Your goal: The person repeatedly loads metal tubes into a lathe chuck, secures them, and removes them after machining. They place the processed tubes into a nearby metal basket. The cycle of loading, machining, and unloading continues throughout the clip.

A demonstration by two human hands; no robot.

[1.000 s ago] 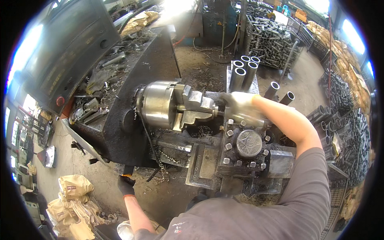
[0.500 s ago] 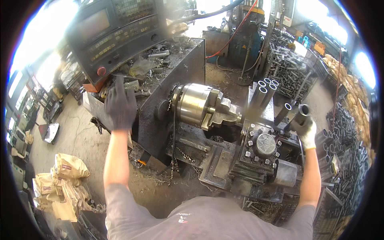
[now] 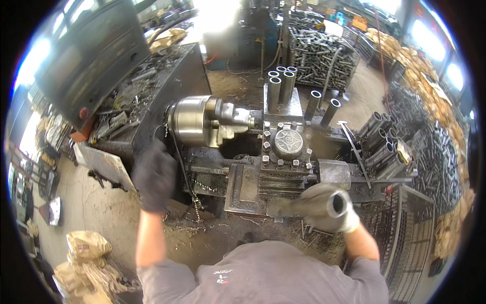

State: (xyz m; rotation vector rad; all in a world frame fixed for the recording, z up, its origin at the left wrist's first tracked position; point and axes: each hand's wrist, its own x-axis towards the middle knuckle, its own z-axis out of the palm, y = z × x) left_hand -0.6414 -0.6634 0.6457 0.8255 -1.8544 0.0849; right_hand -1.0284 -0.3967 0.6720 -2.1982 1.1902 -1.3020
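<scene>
The right hand (image 3: 328, 215), in a pale glove, is gripping a metal tube (image 3: 337, 203) at the near side of the lathe, right of the middle. The tube is blurred; its open end faces to the right and near, and its long axis seems to run roughly left to right. The chuck (image 3: 195, 121) lies far and left from this tube, with the tool post (image 3: 288, 144) between. The dark-gloved left hand (image 3: 155, 178) is nearer to the chuck; because of blur, I cannot tell if it is open or closed.
</scene>
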